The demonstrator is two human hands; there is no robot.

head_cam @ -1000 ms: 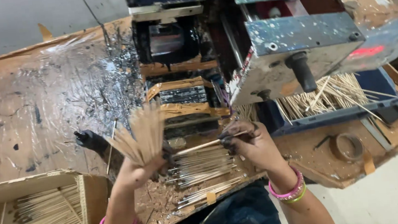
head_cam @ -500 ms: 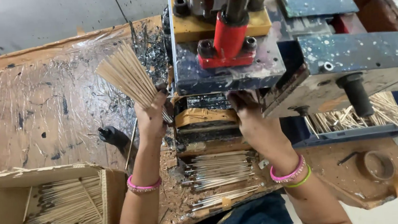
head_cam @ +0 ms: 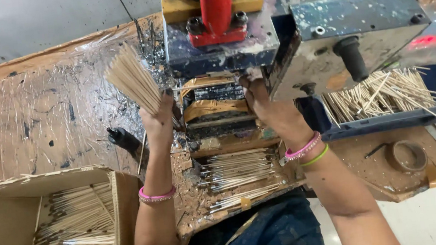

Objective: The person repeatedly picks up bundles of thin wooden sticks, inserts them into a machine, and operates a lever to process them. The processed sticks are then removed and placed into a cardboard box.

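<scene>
1. The left hand (head_cam: 159, 120) is raised in front of the machine (head_cam: 284, 32) and is closed around the lower end of a bundle of thin pale sticks (head_cam: 132, 77).
2. The bundle fans up and to the left out of the fist, so the sticks lie above the hand and tilt away from the machine's dark front.
3. The right hand (head_cam: 266, 102) reaches up into the machine's feed slot (head_cam: 215, 94), just right of the left hand. Its fingers are curled at the slot's edge, but whether they pinch anything cannot be told, as the fingertips are hidden against the metal.
4. Both wrists wear pink bangles; the right also has a yellow-green one.
5. Below the hands, on a crumb-strewn ledge, lie rows of dark-tipped sticks (head_cam: 238, 170), well under the held bundle.
6. At the lower left an open cardboard box (head_cam: 6, 220) holds many more sticks, apart from both hands.
7. To the right, a blue tray (head_cam: 386, 121) carries a loose heap of plain sticks.
8. A roll of tape (head_cam: 407, 156) rests on the brown surface beside the tray.
</scene>
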